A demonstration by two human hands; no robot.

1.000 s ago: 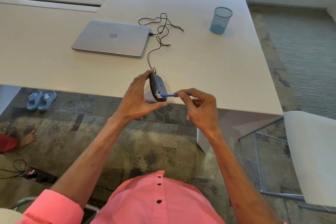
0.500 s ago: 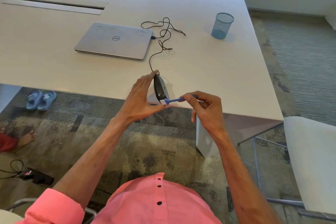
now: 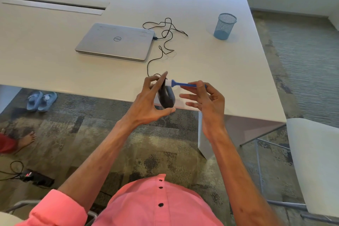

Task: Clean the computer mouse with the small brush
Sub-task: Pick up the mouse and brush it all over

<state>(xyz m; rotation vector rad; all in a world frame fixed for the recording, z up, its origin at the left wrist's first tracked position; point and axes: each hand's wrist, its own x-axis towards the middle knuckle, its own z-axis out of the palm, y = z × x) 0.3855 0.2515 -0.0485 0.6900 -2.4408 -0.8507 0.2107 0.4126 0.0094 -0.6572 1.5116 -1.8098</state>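
Note:
My left hand (image 3: 146, 104) holds the black wired mouse (image 3: 166, 96) on edge over the table's front edge, thumb under its lower end and fingertips at its upper end. My right hand (image 3: 205, 101) pinches the blue handle of the small brush (image 3: 180, 84) between thumb and forefinger, its other fingers spread. The brush's white head touches the mouse's upper end. The mouse's black cable (image 3: 165, 42) runs back across the table to the laptop.
A closed silver laptop (image 3: 115, 41) lies on the white table (image 3: 55, 64), with a blue mesh cup (image 3: 224, 26) at the far right. A white chair (image 3: 313, 163) stands at right. Blue slippers (image 3: 41, 101), another person's foot (image 3: 27, 139) and a power strip (image 3: 36, 179) are on the carpet.
The brush has moved from the lower end of the mouse up to its upper end. My right hand's spare fingers have spread out. The mouse has turned slightly in my left hand.

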